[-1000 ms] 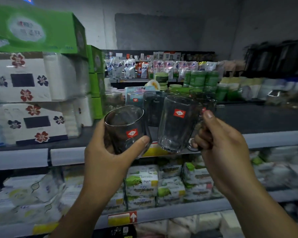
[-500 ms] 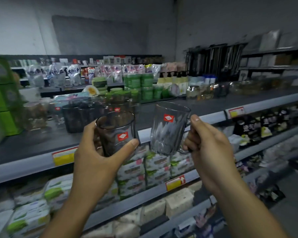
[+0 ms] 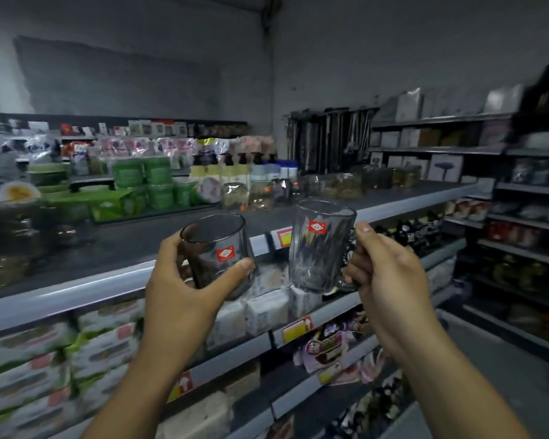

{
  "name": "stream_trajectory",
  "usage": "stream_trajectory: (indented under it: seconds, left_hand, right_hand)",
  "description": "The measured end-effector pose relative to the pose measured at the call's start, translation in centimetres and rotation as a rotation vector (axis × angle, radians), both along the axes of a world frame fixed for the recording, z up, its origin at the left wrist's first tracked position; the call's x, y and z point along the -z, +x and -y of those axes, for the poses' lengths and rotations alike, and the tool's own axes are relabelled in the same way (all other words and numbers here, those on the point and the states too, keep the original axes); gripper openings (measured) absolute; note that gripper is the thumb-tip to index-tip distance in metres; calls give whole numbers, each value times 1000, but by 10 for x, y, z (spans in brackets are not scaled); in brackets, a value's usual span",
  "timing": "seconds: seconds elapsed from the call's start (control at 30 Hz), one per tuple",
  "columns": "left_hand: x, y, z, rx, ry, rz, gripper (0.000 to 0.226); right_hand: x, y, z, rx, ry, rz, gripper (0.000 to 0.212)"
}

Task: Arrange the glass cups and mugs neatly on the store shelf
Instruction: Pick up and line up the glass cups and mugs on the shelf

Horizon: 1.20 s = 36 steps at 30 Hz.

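My left hand [image 3: 184, 289] grips a smoky glass cup [image 3: 217, 248] with a red label, held tilted in front of the dark top shelf [image 3: 133, 248]. In my right hand [image 3: 390, 277] is a clear ribbed glass mug [image 3: 317, 245], also red-labelled, held by its handle and upright to the right of the cup. Both glasses hang in the air just before the shelf's grey front edge and do not touch each other. More glassware [image 3: 257, 194] stands in a row farther back on the shelf.
Green packs and tubs [image 3: 146, 185] and pump bottles [image 3: 232, 169] crowd the shelf's back left. Glass jars [image 3: 346, 185] continue to the right. Lower shelves hold wrapped tissue packs [image 3: 29, 369]. Another shelving unit [image 3: 520, 217] stands at right across an aisle floor [image 3: 504, 384].
The view has swung right along the shelf; the tissue boxes at left are out of sight. Both hands keep the same hold on their glasses, now a little farther apart.
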<state>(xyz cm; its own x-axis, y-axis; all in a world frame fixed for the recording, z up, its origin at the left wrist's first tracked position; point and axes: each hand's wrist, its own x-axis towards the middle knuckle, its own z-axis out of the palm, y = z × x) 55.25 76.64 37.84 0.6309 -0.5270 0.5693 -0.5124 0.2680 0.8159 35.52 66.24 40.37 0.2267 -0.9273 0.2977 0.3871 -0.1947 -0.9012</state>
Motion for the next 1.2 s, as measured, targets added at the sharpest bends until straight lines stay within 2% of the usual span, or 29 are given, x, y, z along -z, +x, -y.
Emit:
stream_trajectory:
  seconds: [0.2, 0.33, 0.47, 0.57, 0.77, 1.0, 1.2]
  left_hand:
    - [-1, -41, 106, 80, 11, 13, 76]
    - [0, -54, 180, 129, 0, 23, 81]
    - [-7, -59, 256, 141, -46, 35, 71]
    - [-21, -55, 312, 140, -74, 22, 72]
    - [-30, -47, 401, 115, -76, 70, 72]
    - [-28, -43, 462, 37, -4, 67, 70]
    - [-20, -31, 498, -74, 78, 92, 75]
  right_hand:
    - [1, -36, 92, 47, -8, 20, 46]
    - [0, -47, 150, 44, -21, 14, 58]
    - [-5, -51, 220, 73, -34, 14, 52]
    - [-15, -50, 277, 88, -43, 25, 42]
    - [-26, -47, 375, 102, -76, 12, 39]
    - [-25, -29, 471, -11, -89, 5, 39]
    - [-23, -12, 539, -193, -83, 25, 36]
